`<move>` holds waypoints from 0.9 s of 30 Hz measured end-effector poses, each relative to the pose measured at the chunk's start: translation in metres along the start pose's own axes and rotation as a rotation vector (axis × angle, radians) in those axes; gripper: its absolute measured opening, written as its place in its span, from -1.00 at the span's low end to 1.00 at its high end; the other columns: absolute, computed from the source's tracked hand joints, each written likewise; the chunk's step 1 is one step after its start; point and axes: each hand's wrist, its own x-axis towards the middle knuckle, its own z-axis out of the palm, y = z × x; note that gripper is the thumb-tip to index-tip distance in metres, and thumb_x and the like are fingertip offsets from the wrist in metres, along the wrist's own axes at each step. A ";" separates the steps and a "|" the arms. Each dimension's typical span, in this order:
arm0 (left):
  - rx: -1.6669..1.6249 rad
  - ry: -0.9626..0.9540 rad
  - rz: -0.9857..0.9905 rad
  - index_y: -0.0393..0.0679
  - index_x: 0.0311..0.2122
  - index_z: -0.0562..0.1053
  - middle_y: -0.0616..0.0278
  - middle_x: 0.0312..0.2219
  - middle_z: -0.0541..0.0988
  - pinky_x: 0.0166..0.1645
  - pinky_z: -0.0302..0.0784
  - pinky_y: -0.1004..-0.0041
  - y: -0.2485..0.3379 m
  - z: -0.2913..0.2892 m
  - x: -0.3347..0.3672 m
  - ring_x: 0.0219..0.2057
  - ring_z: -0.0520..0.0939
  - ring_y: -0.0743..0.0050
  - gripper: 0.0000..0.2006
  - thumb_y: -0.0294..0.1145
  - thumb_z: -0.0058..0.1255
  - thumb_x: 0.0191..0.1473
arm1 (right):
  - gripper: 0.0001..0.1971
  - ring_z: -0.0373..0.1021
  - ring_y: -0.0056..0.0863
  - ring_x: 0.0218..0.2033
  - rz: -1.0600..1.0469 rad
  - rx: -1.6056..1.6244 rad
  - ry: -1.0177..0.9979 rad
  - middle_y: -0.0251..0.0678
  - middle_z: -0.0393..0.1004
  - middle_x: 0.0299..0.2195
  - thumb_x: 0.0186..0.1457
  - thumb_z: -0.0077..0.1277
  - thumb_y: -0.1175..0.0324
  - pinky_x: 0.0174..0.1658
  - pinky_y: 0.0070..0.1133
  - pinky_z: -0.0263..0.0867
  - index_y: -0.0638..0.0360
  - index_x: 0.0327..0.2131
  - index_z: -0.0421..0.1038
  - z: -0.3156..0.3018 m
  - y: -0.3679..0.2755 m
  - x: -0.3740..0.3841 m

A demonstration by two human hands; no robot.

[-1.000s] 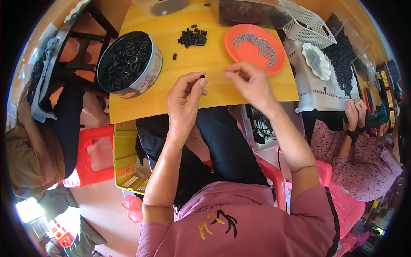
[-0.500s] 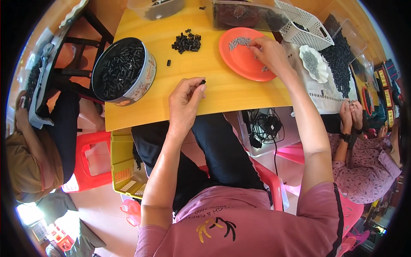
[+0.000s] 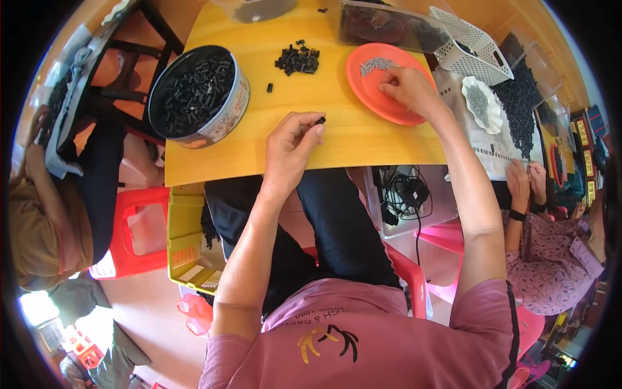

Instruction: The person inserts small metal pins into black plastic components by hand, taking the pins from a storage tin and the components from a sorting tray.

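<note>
My left hand is closed above the near part of the yellow table, pinching a small black plastic piece between thumb and fingertips. Over a round red plate my right hand reaches down, its fingers drawn together. Whatever those fingers hold is hidden. Small grey pieces lie heaped on the plate's far side, just beyond the fingertips. A heap of short black pieces sits left of the plate, with one loose black piece nearer me.
A round tin full of black pieces stands at the table's left. Clear plastic tubs and a white perforated basket line the back. To the right, a person's hands work beside a white scalloped dish. Another person sits left.
My right hand has moved nearer me over the plate, away from the grey heap. The left hand keeps its pinch on the black piece. The whole view has shifted slightly.
</note>
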 end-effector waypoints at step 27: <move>-0.117 -0.027 -0.030 -0.33 -0.17 0.46 0.28 -0.42 0.57 -0.31 0.48 0.59 -0.004 -0.007 0.003 -0.43 0.55 0.62 -0.83 -0.54 0.07 0.11 | -0.86 0.22 -0.86 -0.58 0.041 1.008 -0.032 -0.54 0.45 -0.52 0.16 0.07 0.41 -0.52 -0.79 0.14 0.24 -0.22 0.49 0.040 -0.120 -0.060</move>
